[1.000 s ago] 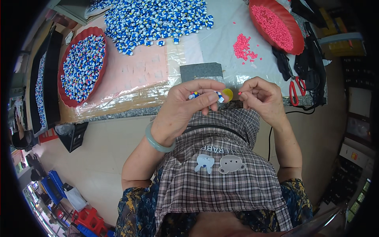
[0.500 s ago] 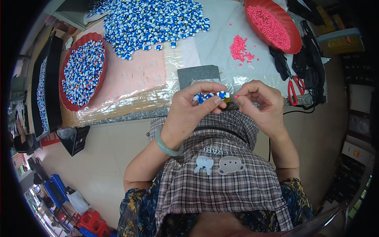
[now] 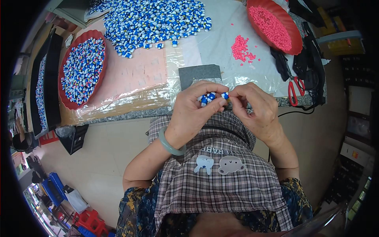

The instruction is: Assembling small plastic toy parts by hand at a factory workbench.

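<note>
My left hand (image 3: 192, 112), with a pale green bangle at its wrist, is closed around several small blue-and-white figures (image 3: 211, 96). One figure (image 3: 225, 95) is pinched out at its thumb and fingertips. Opposite it, the thumb and forefinger of my right hand (image 3: 256, 110) come together at that figure's right side. A speck of a small pink piece (image 3: 229, 94) shows at these fingertips, mostly hidden, against or very close to the figure. Both hands are raised just over the table's front edge.
A big heap of blue-and-white figures (image 3: 158, 23) covers the back. A red dish (image 3: 103, 73) of them stands left, beside a black tray (image 3: 55, 87). At right are loose pink pieces (image 3: 241, 49), a red dish (image 3: 296, 49) of pink pieces and red-handled scissors (image 3: 291, 93). A grey pad (image 3: 199, 73) lies ahead.
My right hand has moved left, bringing the pink piece from a small gap away to the side of the pinched figure. The left hand has shifted slightly and turned the figures.
</note>
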The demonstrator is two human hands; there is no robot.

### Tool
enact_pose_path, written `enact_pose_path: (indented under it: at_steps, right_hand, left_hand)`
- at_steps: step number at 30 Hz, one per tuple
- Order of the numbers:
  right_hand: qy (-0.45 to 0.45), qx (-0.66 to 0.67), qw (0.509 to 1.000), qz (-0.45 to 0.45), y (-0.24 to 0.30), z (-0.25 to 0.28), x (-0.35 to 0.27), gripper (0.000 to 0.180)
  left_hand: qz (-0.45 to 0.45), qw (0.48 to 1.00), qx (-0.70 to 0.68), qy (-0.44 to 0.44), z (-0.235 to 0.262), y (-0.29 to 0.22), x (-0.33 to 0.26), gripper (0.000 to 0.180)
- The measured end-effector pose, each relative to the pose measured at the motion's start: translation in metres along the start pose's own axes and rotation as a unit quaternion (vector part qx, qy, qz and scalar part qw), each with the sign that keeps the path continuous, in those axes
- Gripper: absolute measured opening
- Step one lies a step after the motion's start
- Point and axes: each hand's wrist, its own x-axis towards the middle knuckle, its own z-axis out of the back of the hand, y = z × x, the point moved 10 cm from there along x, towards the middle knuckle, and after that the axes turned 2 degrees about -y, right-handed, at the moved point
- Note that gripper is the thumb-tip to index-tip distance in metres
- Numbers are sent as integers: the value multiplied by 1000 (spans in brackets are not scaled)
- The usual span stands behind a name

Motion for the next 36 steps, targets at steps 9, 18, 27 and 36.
enact_pose_path:
  at_steps: [9, 18, 27, 36]
  right_hand:
    - [62, 215, 948, -225, -38, -17, -9, 11]
    - [80, 269, 919, -278, -39, -28, -4, 20]
    - [41, 331, 891, -309, -92, -11, -29, 19]
    - [54, 310, 897, -309, -109, -13, -36, 10]
  left_hand:
    - [-42, 996, 80, 13, 2, -4, 2, 19]
    - [-60, 993, 100, -4, 8, -18, -4, 18]
    - [-72, 968, -170, -171, 148, -58, 0, 28]
    - [-296, 637, 644, -302, 246, -173, 4, 24]
